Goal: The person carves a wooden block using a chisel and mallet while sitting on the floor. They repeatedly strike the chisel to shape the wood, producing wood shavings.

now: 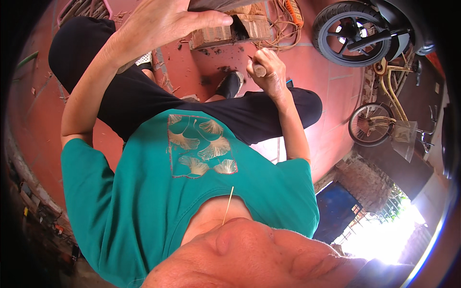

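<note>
My left hand is at the top of the view with its thumb stretched along the underside of a smooth grey-brown piece. The frame's top edge cuts off most of that piece and hides the other fingers. Just below the thumb tip, a rough wooden block with a dark gap in it rests on the floor. My right hand is closed around a tool with a pale, round-ended handle. A thin dark tip pokes out beyond its fingers; the tool's exact kind is hidden.
Dark crumbs and shavings lie on the red tiled floor between my shoes. An orange power strip with a coiled cord is beside the block. A motorbike wheel and a yellow bicycle stand right; a pink basket holds sticks.
</note>
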Tool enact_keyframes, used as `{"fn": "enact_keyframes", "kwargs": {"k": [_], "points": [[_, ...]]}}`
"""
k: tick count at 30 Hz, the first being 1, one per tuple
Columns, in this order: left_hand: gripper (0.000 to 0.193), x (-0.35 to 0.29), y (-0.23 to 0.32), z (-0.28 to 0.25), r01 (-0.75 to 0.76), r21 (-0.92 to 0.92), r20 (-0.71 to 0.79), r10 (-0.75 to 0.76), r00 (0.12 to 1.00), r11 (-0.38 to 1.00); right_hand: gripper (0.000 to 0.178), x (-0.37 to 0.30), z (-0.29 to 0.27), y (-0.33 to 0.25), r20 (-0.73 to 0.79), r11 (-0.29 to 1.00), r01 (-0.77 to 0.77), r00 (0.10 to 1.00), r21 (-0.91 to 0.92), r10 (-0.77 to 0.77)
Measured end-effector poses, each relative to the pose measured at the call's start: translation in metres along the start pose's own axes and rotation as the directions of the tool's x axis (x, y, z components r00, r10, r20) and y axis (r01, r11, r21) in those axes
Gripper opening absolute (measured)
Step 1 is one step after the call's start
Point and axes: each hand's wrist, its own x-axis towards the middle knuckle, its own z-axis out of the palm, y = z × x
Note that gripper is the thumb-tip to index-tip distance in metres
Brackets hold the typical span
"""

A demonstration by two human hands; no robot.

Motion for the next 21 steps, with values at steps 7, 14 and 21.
{"fn": "enact_keyframes", "kwargs": {"k": [7,14,21], "points": [[0.088,0.003,0.0,0.005,-0.022,-0.02,0.001,0.022,1.0,1.0,0.02,-0.005,-0.007,-0.007,-0.102,0.991,-0.069,0.992,0.113,0.08],[0.089,0.002,0.007,0.002,0.046,-0.027,0.037,-0.045,0.998,0.999,0.021,-0.001,0.008,0.003,-0.061,0.992,-0.036,0.997,0.123,0.043],[0.089,0.0,0.004,0.0,0.083,-0.02,0.051,-0.082,0.995,0.996,0.016,0.005,-0.002,-0.003,-0.014,0.989,-0.097,0.995,0.114,0.099]]}}
